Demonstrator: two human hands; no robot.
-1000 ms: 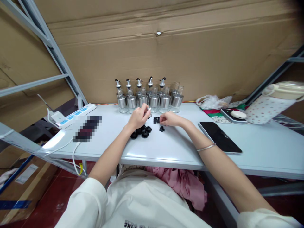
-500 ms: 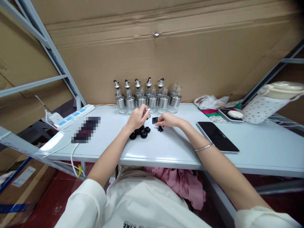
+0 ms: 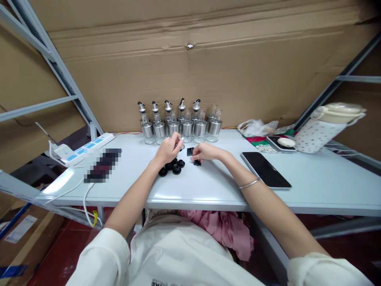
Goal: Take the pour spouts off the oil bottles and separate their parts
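My left hand (image 3: 169,150) is closed in a pinch around a small silver pourer part (image 3: 181,140), held just in front of the bottles; the fingers partly cover it. Beneath and beside that hand lie several round black stoppers (image 3: 176,169). My right hand (image 3: 206,152) has its fingertips pinched down at a small pile of little black pieces (image 3: 197,163); whether a piece is between them is hidden. By its fingertips, more black pieces (image 3: 189,151) lie lined up. Glass bottles with silver metal sleeves (image 3: 187,128) stand in rows behind, several at the back topped with silver-and-black pourers (image 3: 168,105).
On the right of the white table (image 3: 220,194) lie a dark-screened tablet (image 3: 264,169), a phone (image 3: 280,144) with a white oval case, a plastic bag (image 3: 258,128) and a spotted jug (image 3: 323,127). A power strip (image 3: 89,149) sits left. Cardboard (image 3: 208,75) walls the back.
The view has shifted slightly, so everything sits a little further left. My right fingertips have come down onto the small black pile. My left hand keeps the silver part.
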